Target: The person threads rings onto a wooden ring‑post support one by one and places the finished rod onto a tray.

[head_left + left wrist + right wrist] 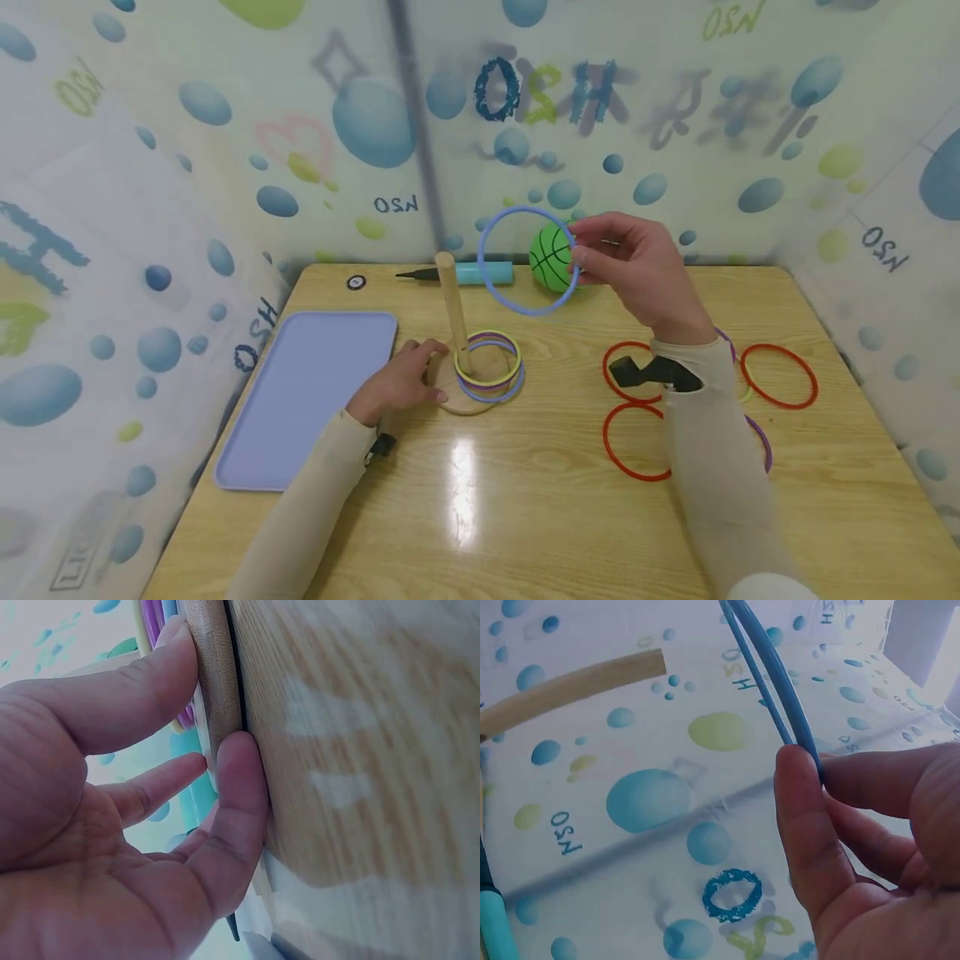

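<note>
Your left hand is steadying the peg stand while your right is holding a blue ring up over the bench.

Your left hand [397,382] is resting relaxed fingers [232,787] against the wooden base [467,385], just right of the lilac tray [300,392]; rings are lying stacked around the peg [452,300]. Your right hand [637,271] is pinching the blue ring [525,260] in the air, right of the peg's top; red rings [780,375] are lying beyond.

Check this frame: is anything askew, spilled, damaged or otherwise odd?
Nothing stands out. The peg stands upright with rings stacked on its base, which the left hand steadies. The right hand pinches a blue ring. Red rings lie flat on the table.
</note>
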Available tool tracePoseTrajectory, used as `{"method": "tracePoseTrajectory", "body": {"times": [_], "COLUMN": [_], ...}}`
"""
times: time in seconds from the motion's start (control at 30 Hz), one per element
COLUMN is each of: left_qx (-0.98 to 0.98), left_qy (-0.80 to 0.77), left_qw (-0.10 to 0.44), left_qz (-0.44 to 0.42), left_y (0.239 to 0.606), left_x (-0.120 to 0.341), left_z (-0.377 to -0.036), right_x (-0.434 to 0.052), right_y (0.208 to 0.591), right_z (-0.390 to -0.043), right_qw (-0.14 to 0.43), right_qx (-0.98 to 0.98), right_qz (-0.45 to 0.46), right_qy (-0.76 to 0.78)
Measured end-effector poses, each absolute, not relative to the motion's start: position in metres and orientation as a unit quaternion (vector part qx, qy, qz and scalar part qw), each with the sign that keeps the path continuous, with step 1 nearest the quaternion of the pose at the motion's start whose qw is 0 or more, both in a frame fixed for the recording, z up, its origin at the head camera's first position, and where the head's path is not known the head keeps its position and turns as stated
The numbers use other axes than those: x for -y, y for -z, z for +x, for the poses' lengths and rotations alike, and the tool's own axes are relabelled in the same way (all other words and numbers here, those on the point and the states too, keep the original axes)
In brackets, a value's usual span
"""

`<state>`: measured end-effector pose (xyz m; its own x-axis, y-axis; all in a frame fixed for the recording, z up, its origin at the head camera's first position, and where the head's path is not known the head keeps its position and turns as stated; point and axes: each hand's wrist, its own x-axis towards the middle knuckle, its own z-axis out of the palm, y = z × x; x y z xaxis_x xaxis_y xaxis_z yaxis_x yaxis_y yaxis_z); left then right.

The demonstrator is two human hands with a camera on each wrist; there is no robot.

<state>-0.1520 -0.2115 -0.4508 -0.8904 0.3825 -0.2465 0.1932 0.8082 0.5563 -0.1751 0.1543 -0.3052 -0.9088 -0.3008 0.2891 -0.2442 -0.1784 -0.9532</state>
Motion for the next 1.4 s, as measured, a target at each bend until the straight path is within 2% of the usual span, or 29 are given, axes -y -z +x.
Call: {"method": "tracePoseTrajectory", "body": {"times": [0.43, 0.6, 0.9, 1.4], "left_qx": [-0.92, -0.918, -0.913, -0.889], "left_qy": [-0.314, -0.324, -0.345, -0.409], "left_qw": [0.174, 0.168, 0.151, 0.155], "left_qz": [0.155, 0.156, 0.156, 0.136], "left_y": [0.458, 0.465, 0.468, 0.473], "left_x": [0.213, 0.214, 0.216, 0.218], "left_z": [-0.157, -0.16, -0.16, -0.164], "right_x": [-0.097, -0.086, -0.083, -0.086], "right_y": [0.307, 0.318, 0.347, 0.415], "right_z": [-0.202, -0.208, -0.215, -0.217], "right_qw": [0.112, 0.128, 0.155, 0.244], "right_qx": [-0.599, -0.581, -0.644, -0.695], "right_qz": [-0.2, -0.189, -0.133, -0.103], "right_qy": [0.767, 0.782, 0.737, 0.668]}}
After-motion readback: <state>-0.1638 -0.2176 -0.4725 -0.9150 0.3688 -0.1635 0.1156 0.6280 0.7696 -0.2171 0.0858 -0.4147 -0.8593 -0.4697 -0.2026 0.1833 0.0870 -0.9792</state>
